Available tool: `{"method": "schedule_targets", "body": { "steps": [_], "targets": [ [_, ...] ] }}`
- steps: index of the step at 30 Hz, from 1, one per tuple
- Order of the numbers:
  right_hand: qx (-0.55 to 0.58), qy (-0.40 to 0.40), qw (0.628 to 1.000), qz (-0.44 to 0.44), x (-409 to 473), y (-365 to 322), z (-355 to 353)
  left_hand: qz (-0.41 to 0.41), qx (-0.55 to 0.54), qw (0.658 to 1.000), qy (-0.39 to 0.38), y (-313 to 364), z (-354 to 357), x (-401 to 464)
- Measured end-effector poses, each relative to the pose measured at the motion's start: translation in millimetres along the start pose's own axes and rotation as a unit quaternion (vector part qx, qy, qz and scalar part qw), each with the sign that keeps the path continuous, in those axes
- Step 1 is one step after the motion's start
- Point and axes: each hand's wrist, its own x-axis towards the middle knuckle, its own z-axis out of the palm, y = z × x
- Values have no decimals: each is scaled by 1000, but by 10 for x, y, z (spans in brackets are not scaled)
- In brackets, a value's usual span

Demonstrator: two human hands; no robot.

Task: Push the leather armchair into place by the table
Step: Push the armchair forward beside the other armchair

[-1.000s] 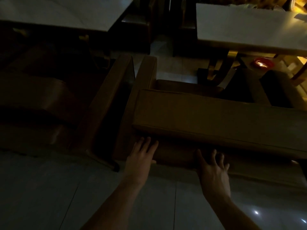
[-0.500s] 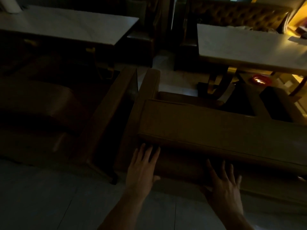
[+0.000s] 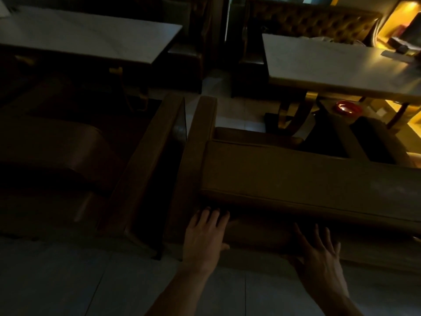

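The room is dim. A brown leather armchair (image 3: 296,179) fills the middle and right of the head view, seen from behind, its thick backrest toward me. It faces a pale-topped table (image 3: 337,67) at the upper right. My left hand (image 3: 205,236) lies flat against the chair's back just under the backrest's lower left edge, fingers spread. My right hand (image 3: 319,252) presses flat on the same back panel further right, fingers apart. Neither hand grips anything.
A second leather armchair (image 3: 141,160) stands close on the left, a narrow gap between the two. Another pale table (image 3: 86,35) is at the upper left. A tufted sofa (image 3: 314,21) sits behind the right table. A red glowing dish (image 3: 347,108) lies under it. Tiled floor (image 3: 68,281) is below.
The armchair and tables have slid lower in the view as my head tilted up. Both hands stay flat on the chair's back, spreading slightly wider apart.
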Motion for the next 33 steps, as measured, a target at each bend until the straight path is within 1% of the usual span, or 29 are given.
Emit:
{"method": "schedule_targets", "body": {
  "steps": [9,12,15,25,30,33],
  "targets": [
    [19,9,1000,2,-62,-98,35,1,-3,1000,-2,-94,-17,-30],
    [26,0,1000,5,-105,-180,71,0,1,1000,-7,-181,-56,-91],
    [37,-8,999,-3,-160,-237,68,-13,1,1000,-10,-242,-87,-132],
    [44,-11,999,-12,-223,-196,49,-52,-26,998,-7,-138,-103,-208],
    [46,-20,999,-12,-295,-138,106,-54,-31,998,-16,-105,-84,-372],
    [43,-22,999,-12,-308,-123,132,-38,-29,999,-25,-122,-102,-391]
  ]
}}
